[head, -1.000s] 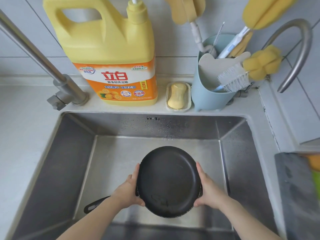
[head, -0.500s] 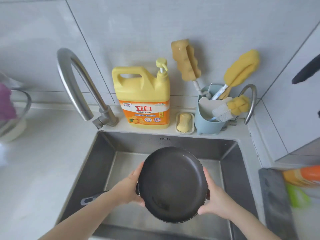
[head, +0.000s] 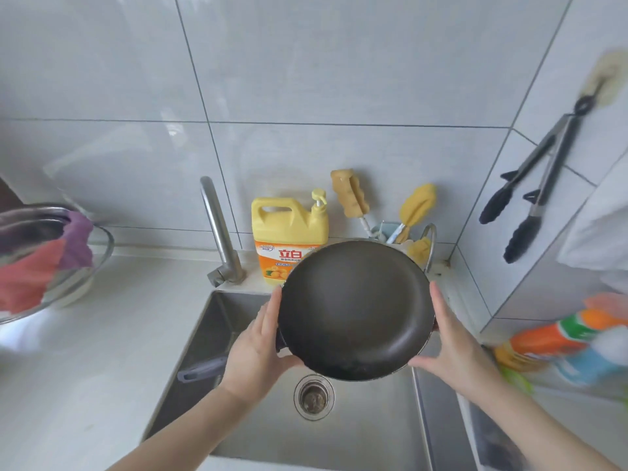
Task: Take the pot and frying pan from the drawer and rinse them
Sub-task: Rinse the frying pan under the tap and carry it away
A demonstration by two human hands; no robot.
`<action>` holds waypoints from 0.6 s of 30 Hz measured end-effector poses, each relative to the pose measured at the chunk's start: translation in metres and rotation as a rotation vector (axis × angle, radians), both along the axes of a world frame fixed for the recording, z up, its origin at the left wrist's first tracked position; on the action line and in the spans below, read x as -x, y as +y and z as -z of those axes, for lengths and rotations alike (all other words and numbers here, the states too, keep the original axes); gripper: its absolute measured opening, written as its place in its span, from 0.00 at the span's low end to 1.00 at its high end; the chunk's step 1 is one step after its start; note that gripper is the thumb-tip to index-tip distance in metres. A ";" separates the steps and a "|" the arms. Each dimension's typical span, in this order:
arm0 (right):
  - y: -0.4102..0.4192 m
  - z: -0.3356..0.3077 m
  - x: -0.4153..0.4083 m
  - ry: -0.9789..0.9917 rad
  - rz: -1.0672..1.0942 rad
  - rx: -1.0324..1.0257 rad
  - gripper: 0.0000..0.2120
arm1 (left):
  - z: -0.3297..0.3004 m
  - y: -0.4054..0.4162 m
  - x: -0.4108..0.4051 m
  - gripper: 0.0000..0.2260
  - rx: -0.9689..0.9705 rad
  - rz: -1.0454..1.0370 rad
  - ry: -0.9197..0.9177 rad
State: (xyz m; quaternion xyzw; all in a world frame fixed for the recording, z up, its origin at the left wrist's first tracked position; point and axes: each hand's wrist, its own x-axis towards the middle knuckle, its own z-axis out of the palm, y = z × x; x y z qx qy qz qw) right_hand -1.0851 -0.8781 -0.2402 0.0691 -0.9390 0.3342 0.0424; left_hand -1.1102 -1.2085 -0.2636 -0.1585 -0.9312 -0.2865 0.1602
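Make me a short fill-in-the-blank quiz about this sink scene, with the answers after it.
1. Both hands, left and right, hold the ____ over the sink.
2. The detergent jug behind the sink is mostly ____ in colour.
3. The black-tipped ____ hang on the right wall.
4. Beside the faucet, the jug stands on its ____ side.

Answers: pan; yellow; tongs; right

The yellow detergent jug (head: 290,239) behind the sink carries an orange label with the large red characters 立白 on a white band. Smaller print sits above and below those characters, along with a small round emblem at the label's upper left, but all of it is too small to read. Nothing else shows legible writing.
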 end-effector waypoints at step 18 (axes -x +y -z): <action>0.017 -0.198 0.002 0.552 0.036 0.103 0.45 | -0.204 0.017 0.000 0.41 0.009 -0.170 0.874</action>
